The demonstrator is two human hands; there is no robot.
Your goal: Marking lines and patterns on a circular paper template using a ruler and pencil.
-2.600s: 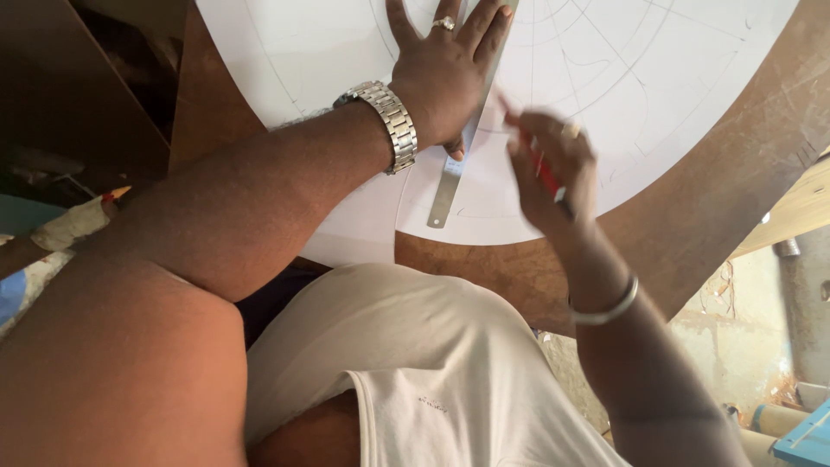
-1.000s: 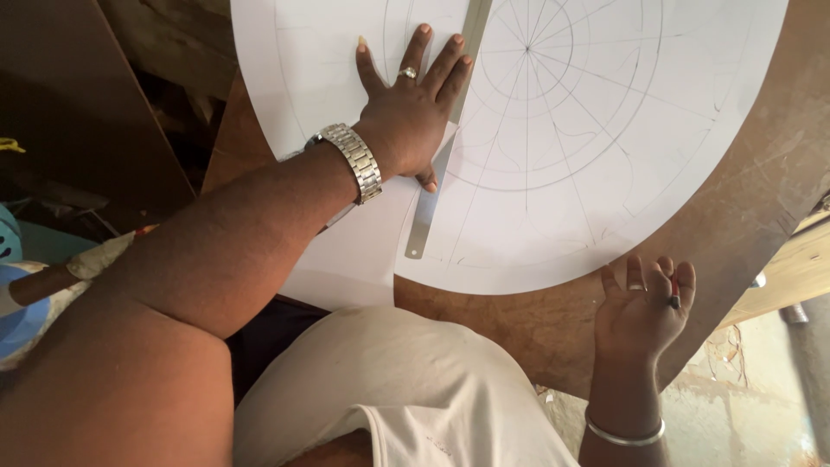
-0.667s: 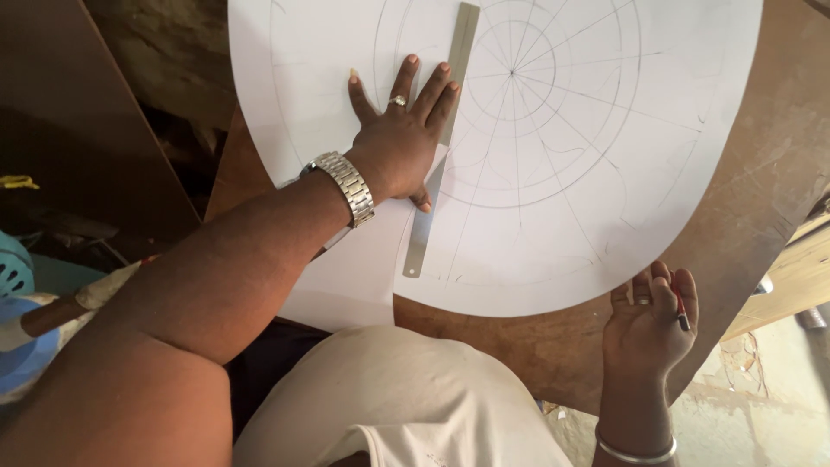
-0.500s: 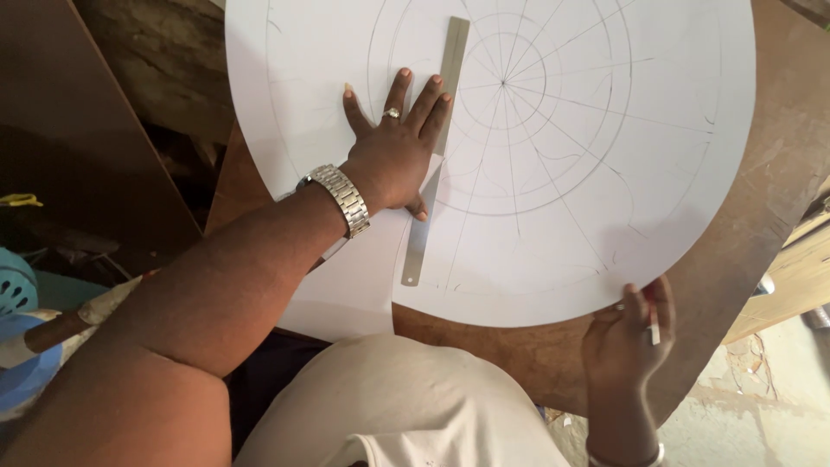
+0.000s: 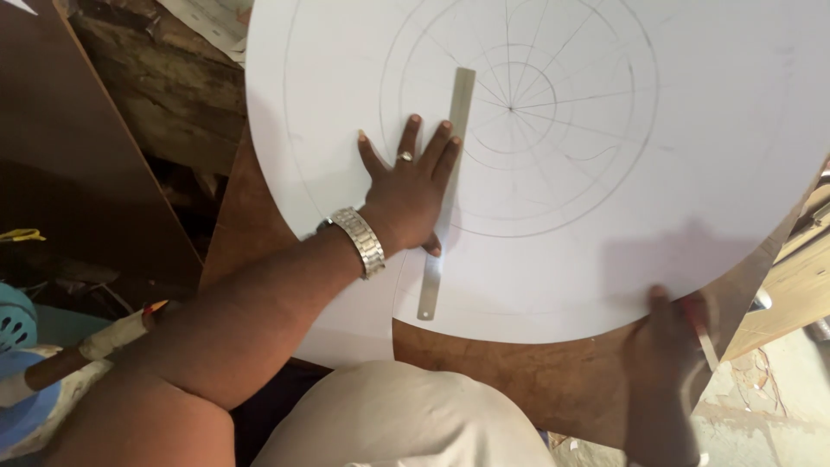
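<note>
1. On the brown wooden tabletop (image 5: pixel 519 380) in front of you lies one large round white sheet (image 5: pixel 692 173), drawn with pencil circles and spokes from a common centre. Its right side runs out of view.
2. One more white sheet (image 5: pixel 363 324) sits under it; a corner shows at the near edge.
3. One steel ruler (image 5: pixel 445 195) lies on the round sheet, running from near the drawn centre down past the sheet's near edge.
4. Your left hand (image 5: pixel 406 195) is flat on the round sheet, fingers spread wide, with the fingertip side and thumb touching the ruler's left edge. One ring, one metal watch (image 5: pixel 359 242) on that wrist.
5. Your right hand (image 5: pixel 670 346) is at the sheet's near right rim, thumb on top of the paper. It's motion-blurred; a slim red-and-pale stick (image 5: pixel 700 333) appears held in it, probably a pencil, but I can't tell exactly.
6. Room: cluttered workshop. One dark brown board (image 5: pixel 78 156) leans at left and rough timber (image 5: pixel 164 95) is behind the sheet.
7. Far left: a blue plastic item (image 5: pixel 22 363) and one taped stick (image 5: pixel 78 355) with a red tip.
8. Right edge: pale wooden furniture (image 5: pixel 795 294), with rubble on the floor below it.
</note>
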